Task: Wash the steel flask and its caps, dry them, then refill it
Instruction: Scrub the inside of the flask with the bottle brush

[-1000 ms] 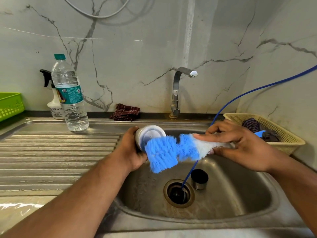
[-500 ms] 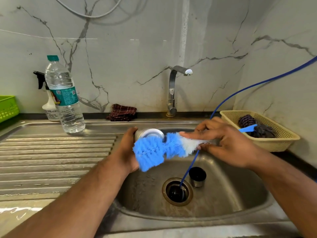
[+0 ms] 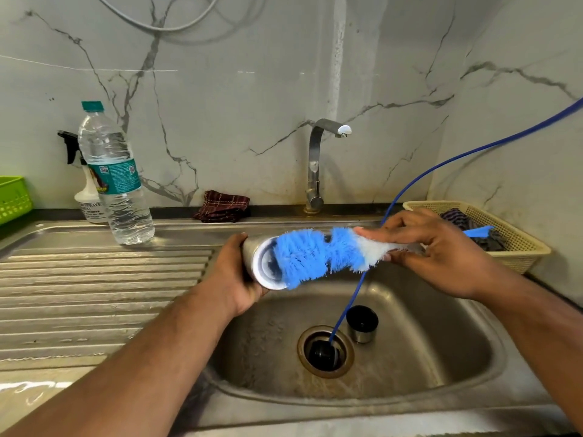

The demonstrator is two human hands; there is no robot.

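My left hand (image 3: 233, 275) grips a steel cup-shaped cap (image 3: 263, 263) with a white inner lining, its open mouth turned right, over the sink. My right hand (image 3: 438, 250) holds a bottle brush (image 3: 318, 255) with blue and white bristles near the base of its bristles; the blue tip sits at the cap's mouth. The brush's blue handle end (image 3: 478, 231) sticks out behind my right hand. A small steel cap with a black top (image 3: 362, 323) stands in the sink basin beside the drain (image 3: 325, 351). The flask body is not in view.
A blue hose (image 3: 441, 162) runs from the upper right into the drain. A tap (image 3: 315, 165) stands behind the sink (image 3: 441, 357). A water bottle (image 3: 115, 178) and spray bottle (image 3: 83, 197) stand on the left; a dark cloth (image 3: 222, 206) lies behind. Beige basket (image 3: 517, 244) right, green basket (image 3: 12, 197) far left.
The brush has pushed left toward the cap, its blue tip now at the mouth. Both hands stay over the sink; the view shifted slightly.
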